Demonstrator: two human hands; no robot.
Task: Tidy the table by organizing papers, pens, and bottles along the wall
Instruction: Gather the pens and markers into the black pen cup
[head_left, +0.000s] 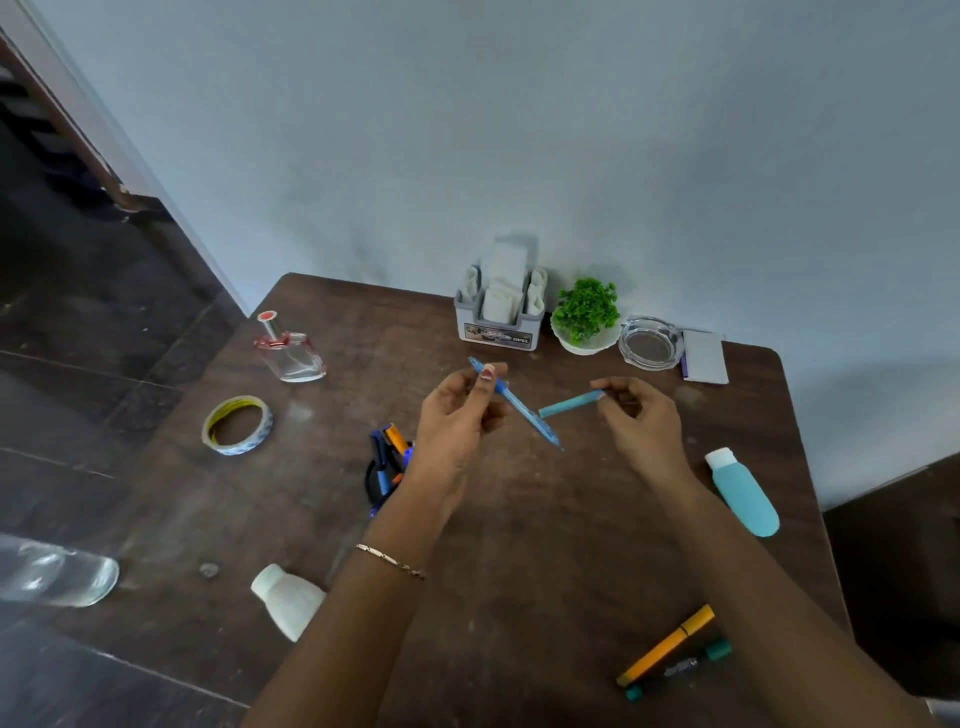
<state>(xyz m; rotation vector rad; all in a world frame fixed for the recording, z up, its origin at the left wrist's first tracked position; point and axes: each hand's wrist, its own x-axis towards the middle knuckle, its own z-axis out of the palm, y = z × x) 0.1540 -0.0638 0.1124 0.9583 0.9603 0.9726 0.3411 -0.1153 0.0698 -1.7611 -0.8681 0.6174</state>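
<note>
Your left hand (457, 415) pinches the blue pen (519, 405) and your right hand (639, 415) pinches what looks like its cap (569, 404), both grips clamped, over the middle of the bench (519, 519); misalign them when capping and either piece may slip and roll away.

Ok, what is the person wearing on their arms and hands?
Both forearms are bare, no sleeves in view. The left hand has a thin gold-toned chain bracelet at its wrist and one painted-looking nail. The right hand shows no jewellery.
</note>
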